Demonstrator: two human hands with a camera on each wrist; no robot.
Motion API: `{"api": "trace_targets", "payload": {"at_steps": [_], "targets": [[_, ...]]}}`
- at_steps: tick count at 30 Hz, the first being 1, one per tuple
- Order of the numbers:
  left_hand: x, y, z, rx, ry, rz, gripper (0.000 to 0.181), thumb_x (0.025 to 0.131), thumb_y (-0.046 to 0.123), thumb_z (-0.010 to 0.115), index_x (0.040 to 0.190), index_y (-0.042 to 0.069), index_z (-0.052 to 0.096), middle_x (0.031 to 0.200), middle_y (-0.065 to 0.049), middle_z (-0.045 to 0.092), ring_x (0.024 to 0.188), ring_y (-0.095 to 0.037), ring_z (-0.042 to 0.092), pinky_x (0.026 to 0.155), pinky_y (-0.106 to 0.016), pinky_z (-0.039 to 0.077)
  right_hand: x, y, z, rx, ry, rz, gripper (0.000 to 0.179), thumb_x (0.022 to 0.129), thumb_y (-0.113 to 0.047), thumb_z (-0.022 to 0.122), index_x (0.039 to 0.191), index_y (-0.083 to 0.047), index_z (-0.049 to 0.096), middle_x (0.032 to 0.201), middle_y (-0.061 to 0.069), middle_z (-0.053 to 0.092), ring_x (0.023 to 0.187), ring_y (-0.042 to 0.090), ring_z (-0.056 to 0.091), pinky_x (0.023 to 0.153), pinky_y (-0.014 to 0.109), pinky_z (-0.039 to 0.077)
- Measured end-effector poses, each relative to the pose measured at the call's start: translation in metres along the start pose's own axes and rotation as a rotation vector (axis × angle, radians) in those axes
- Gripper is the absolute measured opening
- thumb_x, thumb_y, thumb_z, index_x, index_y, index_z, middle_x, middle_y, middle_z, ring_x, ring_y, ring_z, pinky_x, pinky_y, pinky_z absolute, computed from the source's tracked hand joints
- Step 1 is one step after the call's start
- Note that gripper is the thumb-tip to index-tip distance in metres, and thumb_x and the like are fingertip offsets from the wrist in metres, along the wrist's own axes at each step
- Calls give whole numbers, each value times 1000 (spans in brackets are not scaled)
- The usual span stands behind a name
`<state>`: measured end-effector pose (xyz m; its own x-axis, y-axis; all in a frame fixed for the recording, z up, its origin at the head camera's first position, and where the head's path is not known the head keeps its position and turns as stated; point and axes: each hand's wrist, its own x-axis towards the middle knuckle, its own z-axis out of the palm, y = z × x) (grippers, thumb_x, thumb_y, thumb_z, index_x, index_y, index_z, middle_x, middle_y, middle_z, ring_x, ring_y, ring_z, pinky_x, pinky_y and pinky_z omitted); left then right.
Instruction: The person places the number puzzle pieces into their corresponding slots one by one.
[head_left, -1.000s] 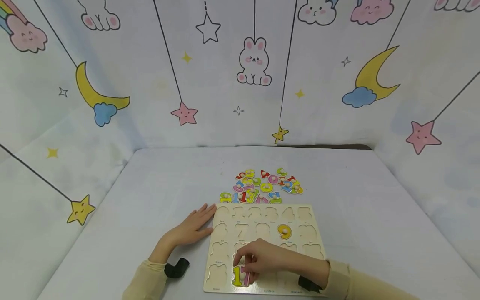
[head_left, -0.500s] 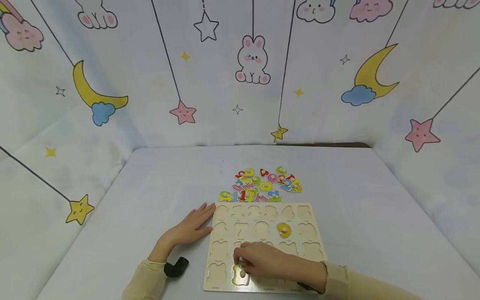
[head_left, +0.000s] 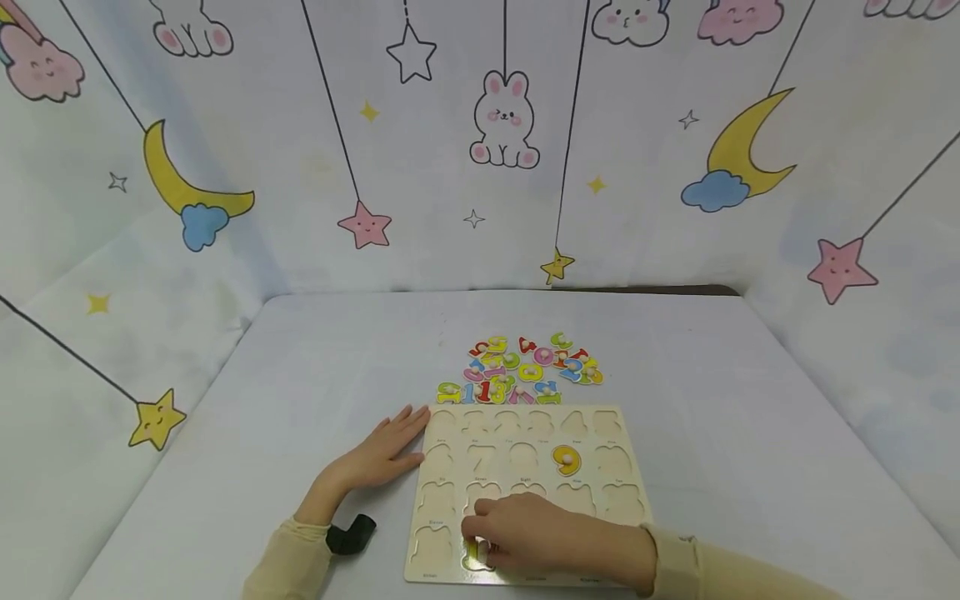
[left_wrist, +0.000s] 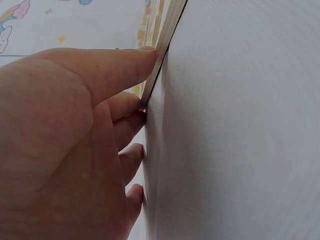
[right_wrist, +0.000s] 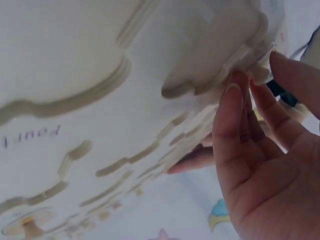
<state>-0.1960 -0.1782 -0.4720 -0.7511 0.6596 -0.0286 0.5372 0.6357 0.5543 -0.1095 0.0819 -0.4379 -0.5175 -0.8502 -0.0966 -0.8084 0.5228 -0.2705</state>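
In the head view, the right hand [head_left: 525, 529] reached over a wooden board [head_left: 588, 462] on the white surface [head_left: 337, 358], its grip bent down onto a number piece [head_left: 472, 557] at the second recess from the left in the near row. The left hand [head_left: 378, 458] lay with its fingers extended against the board's left edge. A yellow nine [head_left: 567, 460] sat in its recess, and loose numbers [head_left: 531, 372] lay beyond the far edge.

In the left wrist view, that hand's thumb met the board's side, its grip holding nothing; if it eased off, the board might slide.

In the right wrist view, the grip appeared to pinch a small knob [right_wrist: 259, 75] between thumb and fingertips. Whether the piece lay flush could not be told; a slight turn could wedge it against the recess wall
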Motion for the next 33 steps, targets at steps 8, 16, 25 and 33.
{"api": "trace_targets", "payload": {"at_steps": [8,16,25,33], "targets": [[-1,1,0,-9,5,14,62,97,22,52,145,-5,24,149,-20,24,137,-41,11,105,-60,9,-3,20,-10,190,4,-8,14,91,-22,62,105,-22,64,80,-19,49,64,-7,45,57,11,38],[-1,2,1,-13,17,21,62,96,21,53,145,-5,24,149,-20,23,136,-41,11,105,-60,8,-10,86,-43,261,183,225,13,91,-9,61,103,-12,66,86,-12,58,75,6,54,66,23,47],[-3,-1,5,-41,17,26,62,97,23,52,145,-5,24,149,-20,23,136,-41,11,104,-61,7,-7,144,-57,44,283,452,20,84,-3,69,103,-9,66,104,5,64,94,23,60,67,31,50],[-2,0,4,-27,28,38,63,97,24,52,145,-5,24,149,-20,23,136,-41,12,104,-62,8,6,162,-52,60,183,479,19,84,-10,70,103,-8,64,96,3,62,85,19,57,74,35,49]]}}
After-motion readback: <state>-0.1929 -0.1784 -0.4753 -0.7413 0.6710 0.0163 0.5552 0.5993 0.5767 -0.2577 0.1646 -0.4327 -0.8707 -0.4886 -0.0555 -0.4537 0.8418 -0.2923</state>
